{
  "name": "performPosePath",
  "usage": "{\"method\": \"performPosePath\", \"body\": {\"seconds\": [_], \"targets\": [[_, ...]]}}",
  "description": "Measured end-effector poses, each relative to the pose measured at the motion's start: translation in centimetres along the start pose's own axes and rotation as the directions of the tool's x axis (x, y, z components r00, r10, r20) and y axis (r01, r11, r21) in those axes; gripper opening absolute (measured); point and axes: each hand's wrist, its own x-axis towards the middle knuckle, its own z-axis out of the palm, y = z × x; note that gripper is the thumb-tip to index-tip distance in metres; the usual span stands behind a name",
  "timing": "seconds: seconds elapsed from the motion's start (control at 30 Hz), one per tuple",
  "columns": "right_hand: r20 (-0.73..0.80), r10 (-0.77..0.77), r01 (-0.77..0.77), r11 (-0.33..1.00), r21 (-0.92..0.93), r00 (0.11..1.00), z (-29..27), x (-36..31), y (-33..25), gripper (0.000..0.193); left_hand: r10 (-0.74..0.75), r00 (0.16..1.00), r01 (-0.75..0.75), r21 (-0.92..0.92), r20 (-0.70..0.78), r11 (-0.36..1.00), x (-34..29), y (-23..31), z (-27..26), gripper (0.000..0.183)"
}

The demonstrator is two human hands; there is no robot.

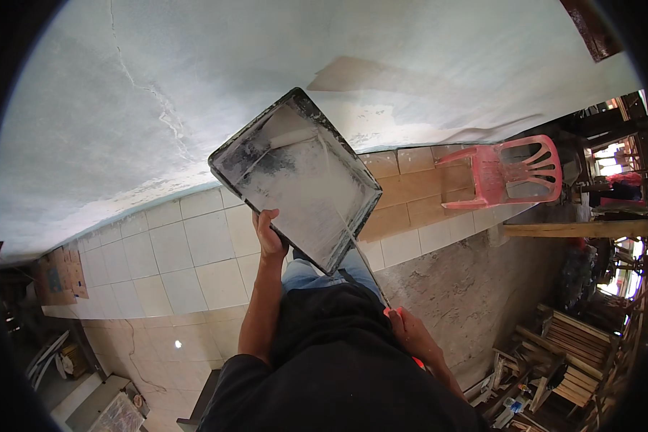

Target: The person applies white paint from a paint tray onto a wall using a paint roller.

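Observation:
A black-rimmed paint tray (317,111), tilted cornerwise, is held up before my body, its inside coated with whitish paint. My left hand (269,236) grips its lower left side, thumb over the rim and the other fingers hidden beneath. Low at the right, my right hand (413,335) is closed around the orange-red handle of a paint roller. From that handle a thin rod runs up across the tray to the pale roller (293,137), which lies in the tray's upper part.
A pale wall (216,65) with a crack rises ahead. White floor tiles (207,234) run along it, with brown cardboard (410,191) over some. A red plastic chair (515,173) stands at right. Wooden slats (572,349) lie at lower right, bare rough floor (475,302) before them.

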Motion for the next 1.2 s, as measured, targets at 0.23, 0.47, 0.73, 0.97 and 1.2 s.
{"method": "performPosePath", "body": {"seconds": [0.23, 0.47, 0.73, 0.97, 1.2], "targets": [[0.065, 0.065, -0.069, 0.995, 0.067, 0.996, -0.4, -0.6, 1.6, 0.049, -0.099, 0.994, 0.098, -0.037, -0.039, 0.995, 0.5, 0.0, 0.6, 0.046], [0.251, 0.096, -0.112, 0.992, 0.052, 0.963, -1.0, -0.7, 0.6, 0.050, -0.075, 0.991, 0.073, -0.025, -0.109, 0.997, 0.0, 3.1, 1.8, 0.048], [0.195, -0.053, 0.015, 0.981, 0.194, 0.979, -1.3, -0.8, 3.0, 0.048, -0.038, 0.991, 0.042, 0.027, -0.128, 0.999, 0.2, 2.8, 2.2, 0.046], [0.167, 0.030, -0.053, 0.989, 0.140, 0.986, -2.1, -0.4, 0.0, 0.050, -0.115, 0.985, 0.114, -0.016, -0.126, 0.993, 0.1, 2.0, 0.7, 0.048], [0.157, 0.035, -0.046, 0.996, 0.072, 0.987, -0.6, 0.5, -0.5, 0.050, -0.093, 0.989, 0.091, -0.024, -0.117, 0.996, 0.0, 2.6, 0.4, 0.044]]}}
